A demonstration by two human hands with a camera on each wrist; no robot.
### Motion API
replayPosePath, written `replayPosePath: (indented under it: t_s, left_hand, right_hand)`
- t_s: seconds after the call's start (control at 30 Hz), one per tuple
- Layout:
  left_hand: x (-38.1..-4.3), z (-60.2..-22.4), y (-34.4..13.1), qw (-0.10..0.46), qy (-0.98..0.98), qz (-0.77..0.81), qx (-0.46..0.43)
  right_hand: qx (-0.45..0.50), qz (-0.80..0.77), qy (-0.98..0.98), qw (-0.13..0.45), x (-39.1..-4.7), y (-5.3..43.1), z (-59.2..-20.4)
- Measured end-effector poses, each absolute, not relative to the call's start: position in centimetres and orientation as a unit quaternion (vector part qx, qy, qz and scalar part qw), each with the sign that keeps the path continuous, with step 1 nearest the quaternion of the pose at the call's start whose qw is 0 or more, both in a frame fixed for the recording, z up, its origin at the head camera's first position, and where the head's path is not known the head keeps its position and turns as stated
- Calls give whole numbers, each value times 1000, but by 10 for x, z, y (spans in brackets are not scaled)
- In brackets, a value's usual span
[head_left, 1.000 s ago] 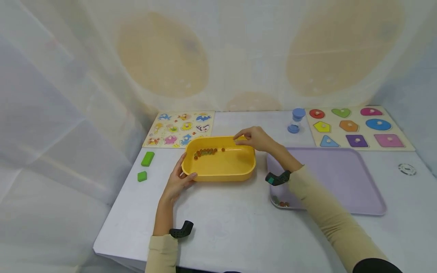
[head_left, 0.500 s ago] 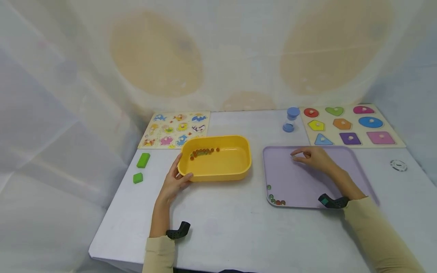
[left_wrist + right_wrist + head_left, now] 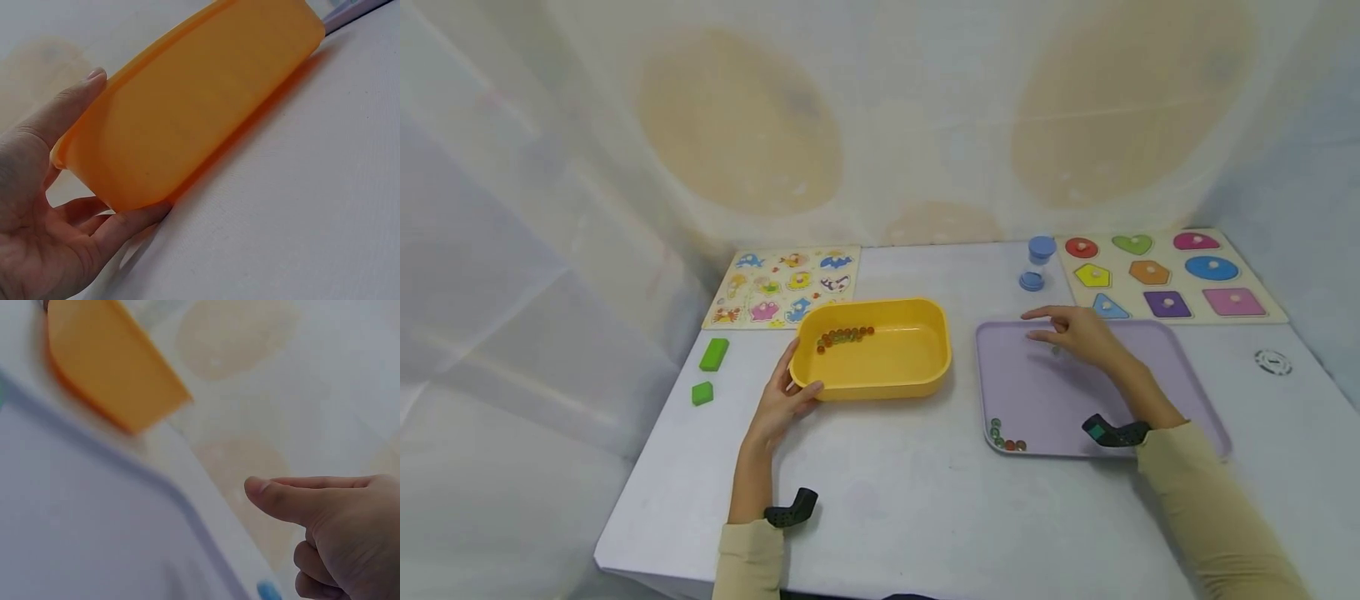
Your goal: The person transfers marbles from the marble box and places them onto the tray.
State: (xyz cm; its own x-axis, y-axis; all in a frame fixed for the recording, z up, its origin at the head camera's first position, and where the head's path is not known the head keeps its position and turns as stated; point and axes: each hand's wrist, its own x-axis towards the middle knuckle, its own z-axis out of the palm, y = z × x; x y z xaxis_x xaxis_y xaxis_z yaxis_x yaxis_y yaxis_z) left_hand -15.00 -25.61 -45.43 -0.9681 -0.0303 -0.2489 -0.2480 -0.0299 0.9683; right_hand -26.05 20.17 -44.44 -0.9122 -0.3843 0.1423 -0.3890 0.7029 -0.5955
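Note:
A yellow tub holds several orange-brown and green marbles gathered along its back left side. My left hand grips the tub's left end. In the left wrist view its thumb lies on the rim and its other fingers reach under the base. My right hand hovers over the far part of a lilac tray, thumb and index finger parted with nothing between them in the head view. One greenish marble shows just below that hand. Several more marbles lie in the tray's near left corner.
An animal puzzle board lies behind the tub, a shape puzzle board at the back right. A blue sand timer stands between them. Two green blocks lie at the left, a round white disc far right.
My right hand has moved right from the tub to the lilac tray, and its thumb and index finger have parted. A lone marble in the tub has joined the others. The left hand stays put.

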Motion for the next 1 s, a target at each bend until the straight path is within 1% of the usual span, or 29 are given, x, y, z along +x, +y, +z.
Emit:
replayPosePath:
  t_s: [0.23,0.37,0.5,0.7,0.87,1.0]
  left_hand:
    - [-150,-456,-258,74,689,714,-97]
    - [-150,-458,-260,73,683,720,-103]
    - [-152,-464,-262,69,678,725,-101]
    - [-157,-474,-264,64,689,716,-90]
    - [-157,-475,-263,62,696,710,-89]
    - [-157,-474,-262,61,697,709,-86]
  right_hand:
    - [296,340,-893,-14,-284,105,-414]
    - [359,332,-871,-40,-297,47,-406]
    - [383,328,-861,-74,-307,3,-404]
    - [378,267,-879,-119,-317,-35,-417]
    - [366,208,-896,-139,-321,-49,-428]
    - [347,193,-906,-148,-321,-52,-433]
